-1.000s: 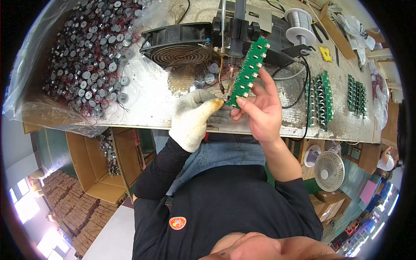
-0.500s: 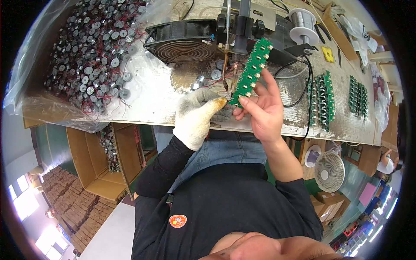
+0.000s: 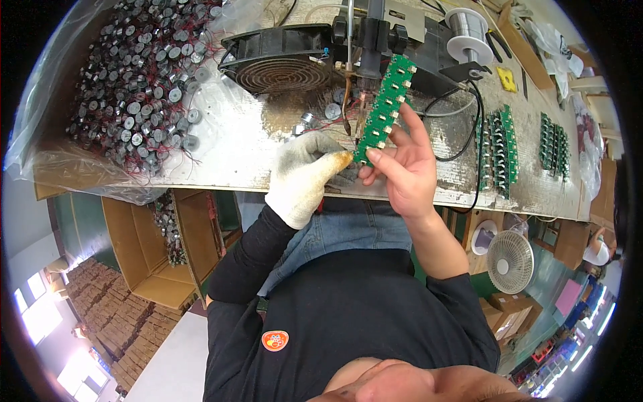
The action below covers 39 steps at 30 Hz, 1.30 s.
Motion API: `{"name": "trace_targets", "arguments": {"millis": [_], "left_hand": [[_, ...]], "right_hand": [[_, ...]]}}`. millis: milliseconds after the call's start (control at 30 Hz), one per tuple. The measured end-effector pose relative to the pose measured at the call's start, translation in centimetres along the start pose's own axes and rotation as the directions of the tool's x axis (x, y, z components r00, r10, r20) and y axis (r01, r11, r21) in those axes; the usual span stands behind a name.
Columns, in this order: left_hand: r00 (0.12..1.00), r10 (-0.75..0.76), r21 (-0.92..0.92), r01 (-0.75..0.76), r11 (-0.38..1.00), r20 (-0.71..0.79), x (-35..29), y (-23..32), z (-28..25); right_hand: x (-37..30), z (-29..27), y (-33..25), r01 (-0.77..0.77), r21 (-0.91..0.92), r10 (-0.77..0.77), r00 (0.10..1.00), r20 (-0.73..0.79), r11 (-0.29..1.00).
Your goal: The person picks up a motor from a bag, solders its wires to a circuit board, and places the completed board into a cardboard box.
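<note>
Bare, my right hand (image 3: 405, 164) grips the lower part of a long green circuit board (image 3: 383, 110) between thumb and fingers. The board stands tilted, its upper end leaning away to the right, with small metal connectors along its right edge. My left hand (image 3: 301, 175) wears a whitish glove with a stained thumb tip. Its thumb and fingers pinch together at the board's lower end; what is between them is hidden. Just beyond hangs a soldering iron tip (image 3: 347, 126), close to the board's left edge. Small round metal motors (image 3: 333, 111) lie behind the glove.
At left, a plastic-lined heap of small motors with red wires (image 3: 137, 100). A black fan (image 3: 278, 63) and solder spool (image 3: 467, 30) stand behind. Rows of green boards (image 3: 499, 151) lie at right, near a black cable (image 3: 479, 134). An open carton (image 3: 144, 251) sits below the bench.
The circuit board has shifted slightly left and turned a little, still in my right hand. Both hands stay together at its lower end.
</note>
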State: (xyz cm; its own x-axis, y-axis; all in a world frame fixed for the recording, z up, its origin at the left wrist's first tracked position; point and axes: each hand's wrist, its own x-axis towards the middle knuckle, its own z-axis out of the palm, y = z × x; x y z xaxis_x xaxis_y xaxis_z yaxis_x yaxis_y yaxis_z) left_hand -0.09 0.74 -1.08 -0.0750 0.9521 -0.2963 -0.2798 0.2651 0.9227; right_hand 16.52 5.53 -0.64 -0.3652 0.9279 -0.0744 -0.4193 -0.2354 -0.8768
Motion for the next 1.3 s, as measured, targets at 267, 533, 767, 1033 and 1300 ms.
{"name": "trace_targets", "arguments": {"millis": [267, 533, 767, 1033, 1300], "left_hand": [[0.997, -0.066, -0.143, 0.062, 0.988, -0.027, 0.0, 0.7, 0.3], [0.999, -0.052, -0.087, 0.052, 0.995, 0.001, 0.0, 0.2, 0.3], [1.0, -0.017, -0.03, 0.017, 0.999, -0.02, -0.8, 1.3, 0.8], [0.966, 0.258, 0.628, -0.196, 0.753, -0.008, -5.1, 0.8, 0.0], [0.488, 0.863, 0.837, -0.52, 0.169, 0.129, -4.7, -1.8, 6.8]], "right_hand": [[0.2, 0.3, -0.4, -0.005, -0.003, 0.005, 1.0, -0.015, 1.0], [-0.1, -0.3, 0.4, -0.011, 0.005, 0.011, 1.0, -0.011, 1.0], [-0.5, -0.3, 0.3, -0.031, 0.027, 0.032, 0.999, -0.011, 0.999], [-3.1, -2.4, -1.6, -0.214, 0.084, 0.21, 0.976, 0.052, 0.973], [-8.8, -1.6, -4.7, -0.146, 0.086, 0.14, 0.987, 0.075, 0.985]]}}
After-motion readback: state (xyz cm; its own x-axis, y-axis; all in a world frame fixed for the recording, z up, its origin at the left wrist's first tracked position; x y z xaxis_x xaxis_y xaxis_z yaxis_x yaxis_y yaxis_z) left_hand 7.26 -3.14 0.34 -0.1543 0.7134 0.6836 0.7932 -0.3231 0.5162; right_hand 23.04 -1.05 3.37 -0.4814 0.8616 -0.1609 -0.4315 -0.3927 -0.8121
